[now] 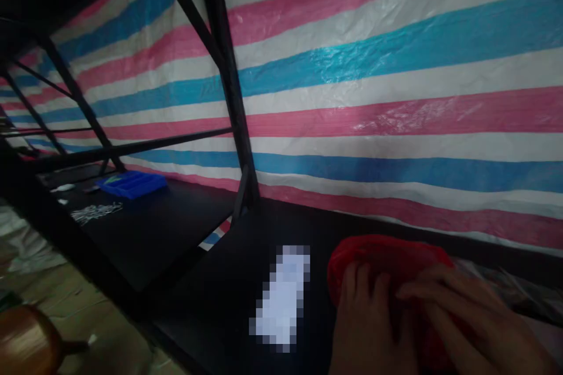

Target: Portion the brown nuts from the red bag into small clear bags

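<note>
At the lower right of the head view, I log both hands on a red plastic bag [387, 246] lying on the black tabletop [211, 299]. Left hand [363, 319]: fingers close together, tips at the bag's inner folds. Right hand [479, 310]: fingers extended across its near side. Whether either pinches the film, I cannot tell.

Progress (my judgement): handling under way, unfinished; contents hidden, so I cannot gauge what remains.

Obstructions: the hands mask the bag's near side; clear plastic wrapping [505, 281] crowds its right. A pale oblong item [284, 299], pixelated, lies left, apart from the bag. Beyond the black upright post [231, 88]: blue plastic tray [132, 184], loose silvery pieces [94, 212]. Striped sheeting [396, 120] backs everything.
</note>
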The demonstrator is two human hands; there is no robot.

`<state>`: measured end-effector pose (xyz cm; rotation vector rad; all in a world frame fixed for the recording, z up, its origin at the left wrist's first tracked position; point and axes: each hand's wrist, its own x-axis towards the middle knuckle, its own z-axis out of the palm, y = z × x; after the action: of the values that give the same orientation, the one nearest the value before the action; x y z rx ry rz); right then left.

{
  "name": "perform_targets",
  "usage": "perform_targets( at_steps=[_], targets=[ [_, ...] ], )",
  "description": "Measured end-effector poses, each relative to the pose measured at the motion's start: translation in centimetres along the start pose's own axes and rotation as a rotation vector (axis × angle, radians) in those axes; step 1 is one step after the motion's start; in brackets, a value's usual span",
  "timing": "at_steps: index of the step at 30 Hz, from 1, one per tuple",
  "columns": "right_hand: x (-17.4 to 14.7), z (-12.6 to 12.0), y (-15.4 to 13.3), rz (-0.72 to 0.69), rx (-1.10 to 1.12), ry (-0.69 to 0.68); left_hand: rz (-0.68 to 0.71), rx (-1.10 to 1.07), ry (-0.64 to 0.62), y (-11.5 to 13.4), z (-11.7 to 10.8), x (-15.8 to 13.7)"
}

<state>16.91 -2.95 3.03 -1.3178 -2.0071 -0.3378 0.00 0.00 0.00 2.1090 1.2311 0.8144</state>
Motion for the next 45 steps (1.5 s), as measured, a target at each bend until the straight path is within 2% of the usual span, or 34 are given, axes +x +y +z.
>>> perform_targets(
  at_steps=[5,12,18,24,30,35,38,41,45],
  targets=[
    [0.5,-0.2,0.3,-0.014,-0.02,-0.1,0.051,0.032,-0.043,0.2,-0.5,0.3],
    [-1.7,-0.5,2.4,0.065,-0.088,-0.303,0.066,0.079,-0.117,0.4,-1.0,0.5],
    [-2.7,-0.8,2.7,0.072,-0.087,-0.276,0.124,0.1,-0.036,0.7,-0.7,0.3],
    [-2.0,-1.3,1.5,0.107,-0.064,-0.231,0.197,0.055,0.041,0.3,-0.7,0.2],
    [-0.9,-2.0,-0.2,0.192,-0.043,-0.284,0.246,-0.026,0.088,0.3,-1.0,0.4],
    [-1.1,-1.6,-0.1,0.203,-0.035,-0.291,0.228,-0.031,0.116,0.5,-0.8,0.5],
    [-1.5,-1.4,0.4,0.215,-0.037,-0.262,0.218,0.021,0.17,0.0,-0.7,0.6],
    [-2.0,-1.5,0.8,0.253,-0.036,-0.293,0.187,0.128,0.236,-0.8,-0.7,0.8],
    [-2.8,-1.5,1.3,0.306,-0.056,-0.389,0.134,0.247,0.204,-1.2,-0.8,0.6]
  ],
)
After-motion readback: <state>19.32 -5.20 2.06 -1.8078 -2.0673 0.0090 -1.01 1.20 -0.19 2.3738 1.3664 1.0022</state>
